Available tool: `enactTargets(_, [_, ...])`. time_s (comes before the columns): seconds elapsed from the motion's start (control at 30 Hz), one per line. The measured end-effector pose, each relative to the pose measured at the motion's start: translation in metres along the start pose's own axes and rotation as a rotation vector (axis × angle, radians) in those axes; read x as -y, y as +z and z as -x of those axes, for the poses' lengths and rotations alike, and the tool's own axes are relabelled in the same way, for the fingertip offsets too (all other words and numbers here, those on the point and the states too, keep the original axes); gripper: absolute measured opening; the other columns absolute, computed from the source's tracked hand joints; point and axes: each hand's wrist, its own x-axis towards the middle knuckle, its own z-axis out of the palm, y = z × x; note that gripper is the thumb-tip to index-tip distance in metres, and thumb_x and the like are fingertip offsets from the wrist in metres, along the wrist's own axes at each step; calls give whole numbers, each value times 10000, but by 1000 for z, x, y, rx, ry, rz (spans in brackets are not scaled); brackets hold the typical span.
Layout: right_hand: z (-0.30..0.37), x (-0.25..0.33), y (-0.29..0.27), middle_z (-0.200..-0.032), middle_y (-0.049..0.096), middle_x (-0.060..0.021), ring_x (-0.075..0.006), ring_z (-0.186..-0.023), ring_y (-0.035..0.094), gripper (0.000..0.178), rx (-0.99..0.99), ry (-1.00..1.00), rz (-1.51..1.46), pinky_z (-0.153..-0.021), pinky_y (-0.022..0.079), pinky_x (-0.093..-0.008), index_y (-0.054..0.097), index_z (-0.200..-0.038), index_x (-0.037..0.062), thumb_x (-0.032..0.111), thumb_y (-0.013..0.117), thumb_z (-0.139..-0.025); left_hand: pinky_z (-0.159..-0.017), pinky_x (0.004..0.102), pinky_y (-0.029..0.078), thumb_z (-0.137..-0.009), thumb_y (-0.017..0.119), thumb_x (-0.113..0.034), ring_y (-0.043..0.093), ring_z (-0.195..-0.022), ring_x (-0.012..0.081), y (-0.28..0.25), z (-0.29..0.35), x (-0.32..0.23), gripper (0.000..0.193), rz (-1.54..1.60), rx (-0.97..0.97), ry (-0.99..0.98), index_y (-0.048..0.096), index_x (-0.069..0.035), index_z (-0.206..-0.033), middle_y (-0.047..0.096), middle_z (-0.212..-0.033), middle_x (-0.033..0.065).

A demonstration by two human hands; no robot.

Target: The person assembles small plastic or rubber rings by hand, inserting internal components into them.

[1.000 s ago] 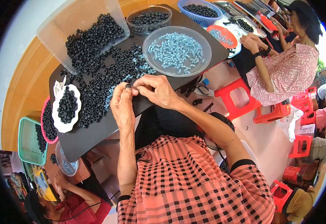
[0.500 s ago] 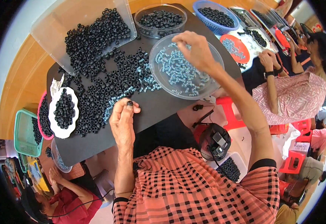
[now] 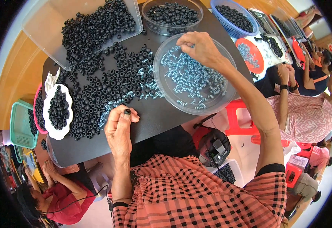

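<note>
Between the thumb and fingers of my left hand, near the front edge of the dark table, is a small black ring-shaped part, its hollow facing up. My right hand hovers at the far side of a clear round tray, its fingers bent together; whether something sits in them is too small to make out. The tray holds many small silvery-blue coil springs. More loose springs lie on the table beyond my left hand, along the edge of a spread of black parts.
A tipped clear bin spills black parts at the far left. Beside it stands a clear round tub of them. A white scalloped dish is at left. Co-workers sit on both sides; a red stool stands at right.
The whole view has shifted slightly, so the table appears turned. My left hand still holds the black part, and my right hand stays over the springs tray with little change in its fingers.
</note>
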Motion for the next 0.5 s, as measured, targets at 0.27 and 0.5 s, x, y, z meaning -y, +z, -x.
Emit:
enactTargets(0.27, [-5,-2,4,-669,623,-95,-216,-617,621,140,91,13,135,-620,506,-323,664,-886,32,52,651,-748,-783,285,463,-909,508,-45,571,-779,126,3,0,0,177,-78,-42,7,580,23,-1056,616,-894,96])
enactTargets(0.5, [0,3,-5,-658,607,-93,-158,-599,600,143,20,101,-31,-604,495,-293,679,-894,41,46,642,-756,-781,283,469,-911,506,-43,575,-777,120,1,0,0,165,-77,-23,9,583,21,-1041,621,-901,93])
